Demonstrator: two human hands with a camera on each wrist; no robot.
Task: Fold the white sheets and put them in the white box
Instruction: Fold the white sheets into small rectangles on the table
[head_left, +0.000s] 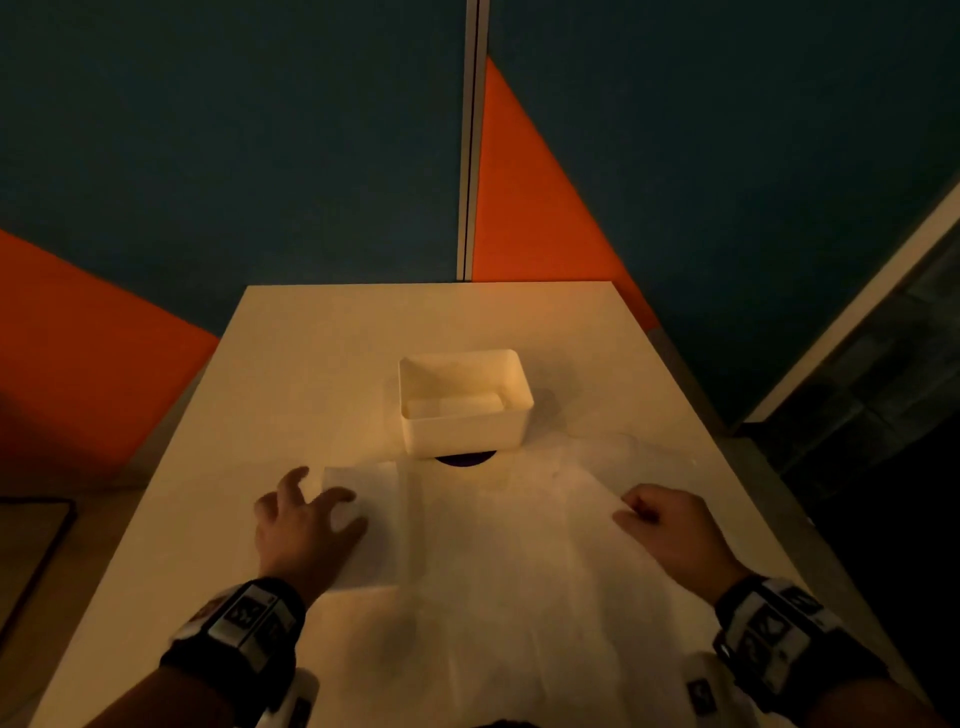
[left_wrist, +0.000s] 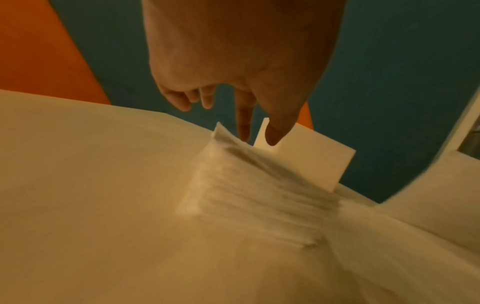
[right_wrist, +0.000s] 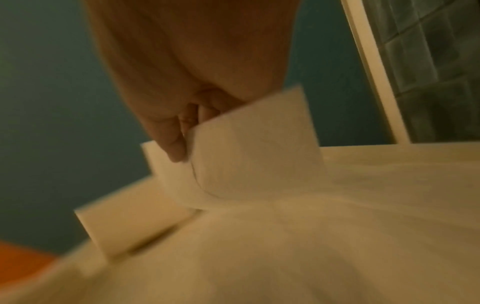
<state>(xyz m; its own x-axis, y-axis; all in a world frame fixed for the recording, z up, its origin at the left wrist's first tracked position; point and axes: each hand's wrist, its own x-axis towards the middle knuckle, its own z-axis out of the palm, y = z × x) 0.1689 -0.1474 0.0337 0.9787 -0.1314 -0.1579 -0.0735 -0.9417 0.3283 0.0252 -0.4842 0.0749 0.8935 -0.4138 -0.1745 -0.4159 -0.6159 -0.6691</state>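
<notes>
Your right hand (head_left: 662, 525) pinched thin white paper sheet (head_left: 519, 551) edge; left hand (head_left: 306, 525) fingers spread loose above it; white plastic box (head_left: 465, 434) beyond.

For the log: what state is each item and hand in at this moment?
white box: upright, open-topped, something white already inside.
white sheet: spread on the table, left part folded over.
left hand: fingers spread over the folded part, no grip.
right hand: pinching the sheet's right edge, lifting it.
</notes>
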